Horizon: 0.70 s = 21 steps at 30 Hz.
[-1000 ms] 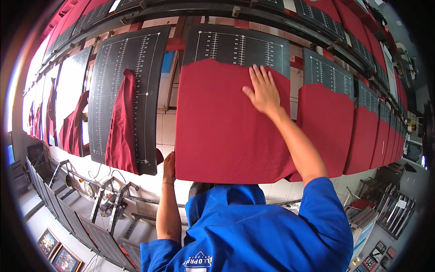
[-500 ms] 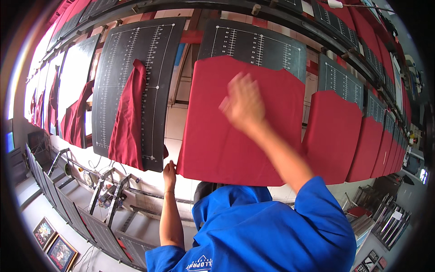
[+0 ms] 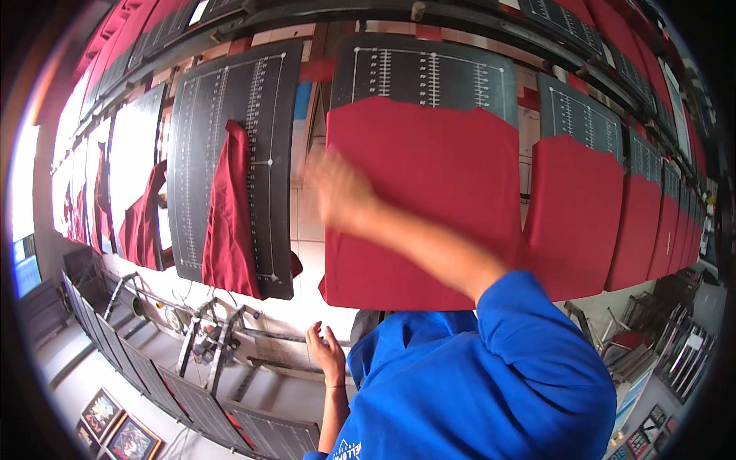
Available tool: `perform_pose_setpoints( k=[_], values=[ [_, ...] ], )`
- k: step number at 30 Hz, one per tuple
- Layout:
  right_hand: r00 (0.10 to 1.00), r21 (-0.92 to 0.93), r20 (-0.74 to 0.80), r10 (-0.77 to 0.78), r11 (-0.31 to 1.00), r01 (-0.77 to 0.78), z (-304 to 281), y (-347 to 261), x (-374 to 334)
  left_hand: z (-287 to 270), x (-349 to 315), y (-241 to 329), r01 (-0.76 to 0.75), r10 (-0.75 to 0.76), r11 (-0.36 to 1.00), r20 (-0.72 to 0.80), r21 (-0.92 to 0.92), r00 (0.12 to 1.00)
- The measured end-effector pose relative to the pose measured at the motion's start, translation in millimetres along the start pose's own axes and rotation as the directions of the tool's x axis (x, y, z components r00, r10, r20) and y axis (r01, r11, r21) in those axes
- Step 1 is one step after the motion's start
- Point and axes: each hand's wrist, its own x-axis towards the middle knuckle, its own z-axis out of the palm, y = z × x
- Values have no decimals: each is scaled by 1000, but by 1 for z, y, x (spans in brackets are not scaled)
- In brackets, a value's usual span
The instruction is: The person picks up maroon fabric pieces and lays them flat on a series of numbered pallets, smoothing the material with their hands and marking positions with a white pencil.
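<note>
A dark red fabric piece (image 3: 429, 253) lies smooth over a dark board (image 3: 429, 65) with white ruled scales, whose far end shows above the cloth. Over the fabric's left edge is my right hand (image 3: 337, 192), smeared by motion; whether it touches the cloth I cannot tell. My left hand (image 3: 327, 354) is below the fabric's near left corner, fingers apart and nothing in them. On the board to the left (image 3: 268, 207), a narrow, bunched red fabric piece (image 3: 228, 230) lies lengthwise.
To the right, a row of boards carries flat red pieces (image 3: 575, 222). Boards at left hold bunched red cloth (image 3: 142, 226). A dark rail (image 3: 322, 19) crosses behind. Metal frames (image 3: 215, 337) and a lower row of boards (image 3: 192, 399) stand at lower left.
My right hand has swept left across the fabric to its left edge. My left hand has let go of the near left corner and come down toward me.
</note>
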Motion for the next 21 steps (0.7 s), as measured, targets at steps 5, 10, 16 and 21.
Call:
perform_pose_setpoints(
  k=[5,10,16,21],
  values=[
    [936,315,199,-290,923,219,5,-71,-104,13,22,69,-387,391,893,31,231,920],
    [811,-223,-239,534,783,-581,-134,158,-81,43,54,104,-729,599,605,420,319,681],
    [629,-168,-345,697,613,-772,-138,87,-224,101,168,240,-820,772,428,318,380,551],
    [502,246,-58,863,500,-830,-102,-39,-398,172,221,352,-860,854,356,247,364,458]
  ],
)
